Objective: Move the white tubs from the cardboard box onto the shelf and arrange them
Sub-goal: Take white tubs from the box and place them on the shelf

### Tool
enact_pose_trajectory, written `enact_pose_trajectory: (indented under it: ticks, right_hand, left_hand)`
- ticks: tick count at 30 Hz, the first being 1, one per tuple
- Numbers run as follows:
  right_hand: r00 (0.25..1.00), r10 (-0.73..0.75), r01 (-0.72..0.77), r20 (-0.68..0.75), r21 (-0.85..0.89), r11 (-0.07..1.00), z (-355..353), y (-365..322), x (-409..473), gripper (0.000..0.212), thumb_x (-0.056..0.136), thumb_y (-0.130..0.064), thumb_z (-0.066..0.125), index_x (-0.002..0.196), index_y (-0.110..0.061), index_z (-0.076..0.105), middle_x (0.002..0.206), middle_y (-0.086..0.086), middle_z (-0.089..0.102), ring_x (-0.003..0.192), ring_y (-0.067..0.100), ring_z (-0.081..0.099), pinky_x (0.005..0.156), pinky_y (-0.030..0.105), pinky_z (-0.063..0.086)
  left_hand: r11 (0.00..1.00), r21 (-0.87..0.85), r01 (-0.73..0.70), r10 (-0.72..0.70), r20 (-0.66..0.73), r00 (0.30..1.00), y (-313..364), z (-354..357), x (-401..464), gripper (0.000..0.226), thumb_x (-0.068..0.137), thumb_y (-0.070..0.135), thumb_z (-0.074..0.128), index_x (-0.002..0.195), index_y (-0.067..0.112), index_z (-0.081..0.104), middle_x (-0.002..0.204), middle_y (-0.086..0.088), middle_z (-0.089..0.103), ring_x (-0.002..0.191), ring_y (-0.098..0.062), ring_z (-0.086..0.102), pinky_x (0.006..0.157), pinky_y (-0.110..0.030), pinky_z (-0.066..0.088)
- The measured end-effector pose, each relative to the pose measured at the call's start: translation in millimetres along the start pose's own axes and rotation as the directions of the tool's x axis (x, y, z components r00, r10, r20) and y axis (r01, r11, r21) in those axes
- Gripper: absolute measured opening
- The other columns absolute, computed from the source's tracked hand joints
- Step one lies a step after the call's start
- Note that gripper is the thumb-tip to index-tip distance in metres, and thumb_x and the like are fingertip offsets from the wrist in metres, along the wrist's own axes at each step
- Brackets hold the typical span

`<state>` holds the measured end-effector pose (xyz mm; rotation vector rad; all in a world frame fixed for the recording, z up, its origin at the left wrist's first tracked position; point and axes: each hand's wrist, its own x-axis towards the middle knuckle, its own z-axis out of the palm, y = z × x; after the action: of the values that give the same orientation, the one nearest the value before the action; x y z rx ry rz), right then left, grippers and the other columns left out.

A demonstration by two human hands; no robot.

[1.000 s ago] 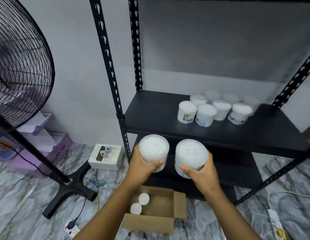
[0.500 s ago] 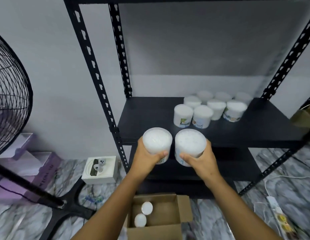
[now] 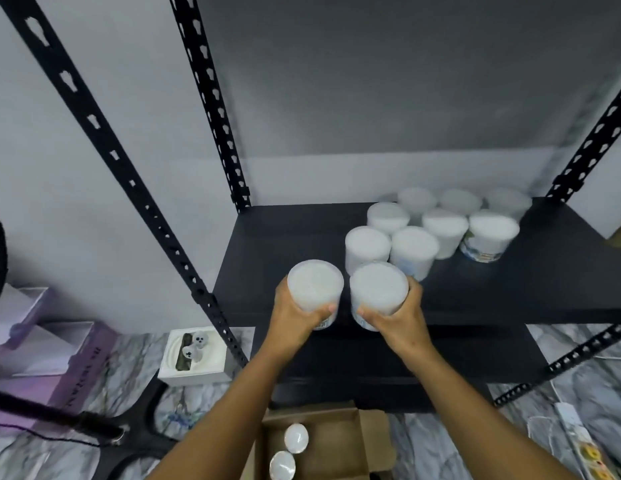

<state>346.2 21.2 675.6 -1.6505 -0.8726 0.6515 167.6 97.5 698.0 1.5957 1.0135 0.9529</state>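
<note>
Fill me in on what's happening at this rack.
A person is stocking the black metal shelf with round white plastic tubs. The left hand grips one tub and the right hand grips another tub, both held at the shelf's front edge. Eight tubs already stand clustered toward the back right. Two more tubs remain in the open brown cardboard box on the floor.

Head view — close, looking down at the shelf [image 3: 302, 237].
</note>
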Motion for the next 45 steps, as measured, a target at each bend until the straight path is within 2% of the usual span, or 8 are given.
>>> enact_pose_trajectory:
  ticks: [4, 9, 12, 14, 20, 26, 37, 45]
  right_hand:
    - [1.000, -0.011, 0.011, 0.023, 0.016, 1.000, 1.6, 14.0, 23.1, 0.088, 0.064, -0.015, 0.087, 0.129, -0.029, 0.029, 0.129, -0.007, 0.039, 0.121, 0.012, 0.040, 0.099, 0.034, 0.043]
    - [0.999, -0.031, 0.028, 0.039, 0.077, 0.997, 7.9, 15.6, 40.2, 0.088, 0.049, -0.041, 0.080, 0.126, -0.031, 0.040, 0.122, -0.019, 0.046, 0.112, -0.008, 0.047, 0.085, 0.009, 0.043]
    - [0.998, -0.046, 0.041, 0.051, 0.095, 0.995, 15.7, 16.0, 50.7, 0.089, 0.048, -0.044, 0.078, 0.127, -0.028, 0.041, 0.124, -0.018, 0.046, 0.114, -0.012, 0.045, 0.085, 0.003, 0.041]
    - [0.997, -0.049, 0.043, 0.055, 0.099, 0.994, 20.3, 16.6, 59.8, 0.091, 0.049, -0.040, 0.081, 0.130, -0.025, 0.043, 0.128, -0.010, 0.049, 0.117, -0.005, 0.047, 0.089, 0.009, 0.044]
    - [0.996, -0.069, 0.065, 0.061, 0.059, 0.996, 31.4, 21.3, 89.9, 0.089, 0.057, -0.025, 0.088, 0.131, -0.027, 0.040, 0.132, -0.006, 0.047, 0.122, 0.007, 0.046, 0.101, 0.033, 0.044]
    - [0.994, -0.089, 0.083, 0.064, 0.087, 0.993, 41.2, 21.4, 108.1, 0.090, 0.061, -0.017, 0.088, 0.135, -0.023, 0.038, 0.133, -0.009, 0.045, 0.123, 0.002, 0.044, 0.105, 0.032, 0.041]
    - [0.996, -0.081, 0.078, 0.048, 0.061, 0.995, 52.7, 23.3, 131.9, 0.097, 0.057, -0.026, 0.089, 0.138, -0.019, 0.036, 0.136, -0.005, 0.046, 0.127, 0.008, 0.045, 0.106, 0.037, 0.043]
    - [0.991, -0.104, 0.099, 0.086, 0.054, 0.994, 50.8, 16.8, 137.4, 0.082, 0.062, -0.015, 0.087, 0.130, -0.025, 0.041, 0.127, -0.010, 0.050, 0.113, -0.010, 0.047, 0.088, 0.001, 0.037]
  left_hand:
    - [0.993, -0.030, 0.111, -0.111, 0.009, 0.994, -11.5, 13.0, 20.3, 0.082, 0.071, 0.020, 0.083, 0.129, 0.033, 0.027, 0.123, 0.022, 0.039, 0.109, 0.005, 0.047, 0.071, -0.001, 0.044]
    - [0.983, -0.064, 0.170, -0.170, -0.004, 0.985, -24.3, 26.3, 42.7, 0.084, 0.072, 0.019, 0.082, 0.132, 0.032, 0.025, 0.123, 0.018, 0.041, 0.109, 0.004, 0.048, 0.069, -0.005, 0.047]
    - [0.979, -0.096, 0.178, -0.182, -0.036, 0.983, -32.2, 28.6, 52.2, 0.088, 0.064, 0.033, 0.084, 0.131, 0.037, 0.027, 0.126, 0.019, 0.043, 0.112, -0.002, 0.051, 0.074, -0.015, 0.052]
    - [0.980, -0.092, 0.177, -0.183, -0.056, 0.982, -35.9, 27.9, 59.6, 0.091, 0.060, 0.040, 0.083, 0.132, 0.038, 0.027, 0.129, 0.017, 0.044, 0.115, -0.002, 0.051, 0.079, -0.020, 0.053]
    - [0.984, -0.099, 0.148, -0.156, -0.080, 0.984, -42.3, 27.9, 80.9, 0.086, 0.071, 0.017, 0.083, 0.134, 0.033, 0.026, 0.130, 0.017, 0.042, 0.118, 0.003, 0.048, 0.082, -0.012, 0.050]
    - [0.986, -0.100, 0.130, -0.138, -0.078, 0.987, -46.1, 26.2, 101.7, 0.085, 0.068, 0.017, 0.085, 0.123, 0.045, 0.027, 0.132, 0.012, 0.039, 0.120, -0.002, 0.046, 0.082, -0.010, 0.049]
    - [0.982, -0.027, 0.185, -0.186, -0.053, 0.981, -51.4, 18.6, 126.0, 0.090, 0.070, 0.015, 0.083, 0.131, 0.037, 0.020, 0.138, 0.004, 0.037, 0.123, -0.011, 0.043, 0.074, -0.013, 0.049]
    - [0.978, -0.024, 0.208, -0.209, -0.038, 0.977, -56.3, 16.5, 133.4, 0.095, 0.068, 0.019, 0.085, 0.136, 0.035, 0.020, 0.138, 0.005, 0.037, 0.123, -0.013, 0.044, 0.076, -0.017, 0.051]
